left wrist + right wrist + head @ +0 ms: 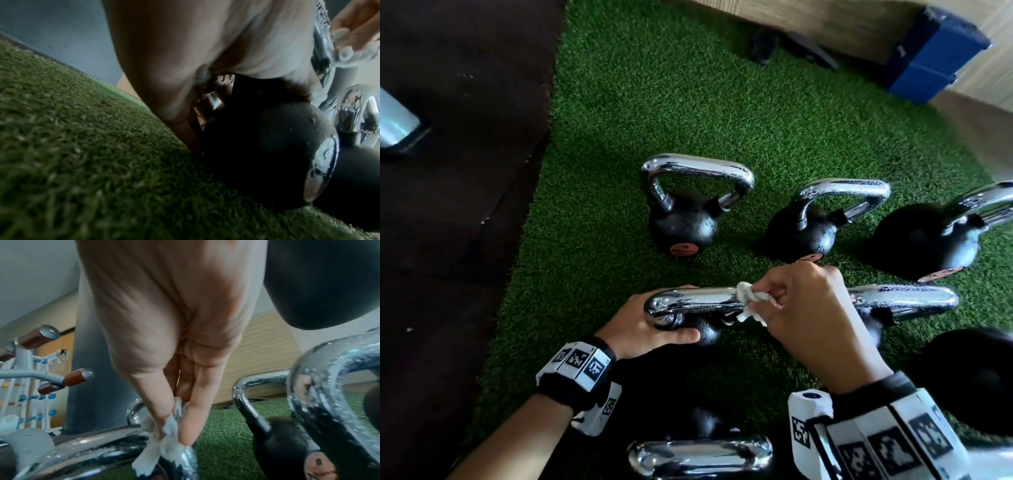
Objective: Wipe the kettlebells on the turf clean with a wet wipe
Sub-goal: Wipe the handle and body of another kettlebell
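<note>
Pinching the wet wipe in my right hand against the chrome handle; left hand grips its end, kettlebell on turf. Risk: wet chrome, wipe slips off.

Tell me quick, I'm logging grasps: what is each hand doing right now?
Left hand: closed around the left end of the kettlebell handle, steadying it.
Right hand: pinching the wet wipe against that same handle.

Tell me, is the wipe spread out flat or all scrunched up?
Scrunched up. The wet wipe is bunched into a wad, pinched by the right hand against the chrome kettlebell handle.
</note>
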Tool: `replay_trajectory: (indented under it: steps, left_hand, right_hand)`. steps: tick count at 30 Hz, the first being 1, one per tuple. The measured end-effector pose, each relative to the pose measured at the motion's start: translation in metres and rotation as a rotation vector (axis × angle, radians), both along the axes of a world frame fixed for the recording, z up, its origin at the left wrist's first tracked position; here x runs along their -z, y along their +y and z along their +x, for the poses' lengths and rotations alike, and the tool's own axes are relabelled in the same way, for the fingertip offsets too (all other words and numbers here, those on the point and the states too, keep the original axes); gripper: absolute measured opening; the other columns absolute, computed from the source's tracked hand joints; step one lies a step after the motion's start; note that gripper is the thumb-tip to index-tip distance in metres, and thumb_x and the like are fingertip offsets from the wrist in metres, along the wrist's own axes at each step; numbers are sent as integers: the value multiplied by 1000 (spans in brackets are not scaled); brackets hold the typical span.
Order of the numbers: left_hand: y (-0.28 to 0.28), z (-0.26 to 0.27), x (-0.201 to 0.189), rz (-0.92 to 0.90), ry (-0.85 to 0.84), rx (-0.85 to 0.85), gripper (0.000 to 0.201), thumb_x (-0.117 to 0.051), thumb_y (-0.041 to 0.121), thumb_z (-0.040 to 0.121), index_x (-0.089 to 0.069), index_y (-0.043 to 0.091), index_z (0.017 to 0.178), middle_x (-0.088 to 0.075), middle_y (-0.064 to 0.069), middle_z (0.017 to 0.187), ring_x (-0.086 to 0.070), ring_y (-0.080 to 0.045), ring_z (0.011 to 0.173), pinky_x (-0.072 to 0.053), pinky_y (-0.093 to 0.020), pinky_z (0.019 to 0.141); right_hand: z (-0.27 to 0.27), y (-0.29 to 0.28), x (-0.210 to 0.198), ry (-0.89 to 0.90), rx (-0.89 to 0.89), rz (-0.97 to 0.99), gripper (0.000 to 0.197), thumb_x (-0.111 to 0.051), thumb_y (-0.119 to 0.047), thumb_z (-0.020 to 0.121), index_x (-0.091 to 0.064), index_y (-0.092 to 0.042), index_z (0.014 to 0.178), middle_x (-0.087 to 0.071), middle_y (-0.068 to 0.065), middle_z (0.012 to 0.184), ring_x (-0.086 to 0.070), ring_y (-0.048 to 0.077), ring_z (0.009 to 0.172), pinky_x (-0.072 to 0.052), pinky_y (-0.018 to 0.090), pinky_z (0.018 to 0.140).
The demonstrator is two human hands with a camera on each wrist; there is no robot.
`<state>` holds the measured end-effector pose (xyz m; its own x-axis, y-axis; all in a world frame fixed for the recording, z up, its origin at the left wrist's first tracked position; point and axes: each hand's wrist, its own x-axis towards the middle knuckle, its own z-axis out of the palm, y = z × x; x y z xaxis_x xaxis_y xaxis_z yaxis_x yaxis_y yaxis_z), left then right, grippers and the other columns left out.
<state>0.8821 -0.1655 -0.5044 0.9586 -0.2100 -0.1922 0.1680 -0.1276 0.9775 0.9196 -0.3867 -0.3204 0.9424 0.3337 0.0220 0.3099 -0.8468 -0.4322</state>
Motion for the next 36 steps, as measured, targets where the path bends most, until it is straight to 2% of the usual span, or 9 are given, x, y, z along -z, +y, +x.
replay_trajectory:
  steps: [3,11,14,17,21,24,28,32,36]
  left_hand:
    - [0,-1,-2,-7,1,5,74,-93,43,69,-60,38,135,-69,19,127,-62,-1,123,-44,-15,105]
    - [2,-2,-10,-2,-7,14,67,-92,44,71,-61,47,131,-70,20,125,-64,0,120,-46,-11,100]
    - [2,-3,-11,2,-18,35,72,-91,42,74,-56,45,138,-67,19,131,-61,-1,124,-44,-16,105]
    - [2,-3,-13,62,-24,70,83,-90,42,76,-46,48,146,-61,24,138,-56,3,128,-41,-18,110]
    - [19,0,-23,345,-33,272,102,-90,36,72,-26,64,147,-49,38,141,-47,17,128,-37,-9,109]
    - [43,5,-43,443,-112,200,78,-73,7,89,-45,60,139,-58,25,140,-60,-2,125,-49,-35,109]
    - [52,4,-94,188,-254,-214,36,-62,14,99,-66,36,127,-70,14,126,-69,-7,114,-57,-36,98]
    - [28,2,-151,-213,-182,-162,31,-60,32,97,-71,24,125,-73,1,125,-69,-17,117,-57,-25,91]
    - [6,-1,-173,-367,-86,-118,33,-66,34,85,-76,22,114,-76,-1,117,-71,-16,111,-58,-23,85]
  right_hand:
    - [8,-8,11,59,63,-70,9,-85,-22,76,-76,-21,74,-68,-11,67,-61,-3,55,-43,4,48]
    - [24,-15,37,189,109,-59,14,-89,-28,70,-77,-21,74,-70,-9,67,-66,7,64,-52,20,55]
    - [31,-10,51,296,63,-59,14,-91,-22,67,-77,-24,72,-70,-10,68,-67,8,68,-46,9,50]
    - [33,-8,62,392,30,-40,32,-93,-20,65,-65,-35,55,-66,-12,63,-61,0,62,-40,6,48]
    - [35,-16,57,430,74,8,24,-88,-20,73,-73,-35,61,-68,-14,61,-62,-1,61,-38,5,45]
    - [33,-26,32,241,130,72,12,-85,-23,77,-80,-33,73,-68,-22,59,-63,-8,63,-39,3,45]
    - [23,-16,-12,171,58,371,18,-86,-28,75,-78,-42,83,-74,-20,77,-69,3,69,-53,15,65]
    - [10,17,-35,224,-78,593,32,-90,-29,67,-73,-31,94,-77,-6,82,-73,13,74,-60,37,73]
    - [9,34,-30,128,-86,631,44,-92,-35,62,-57,-24,86,-76,-10,78,-68,9,63,-53,27,61]
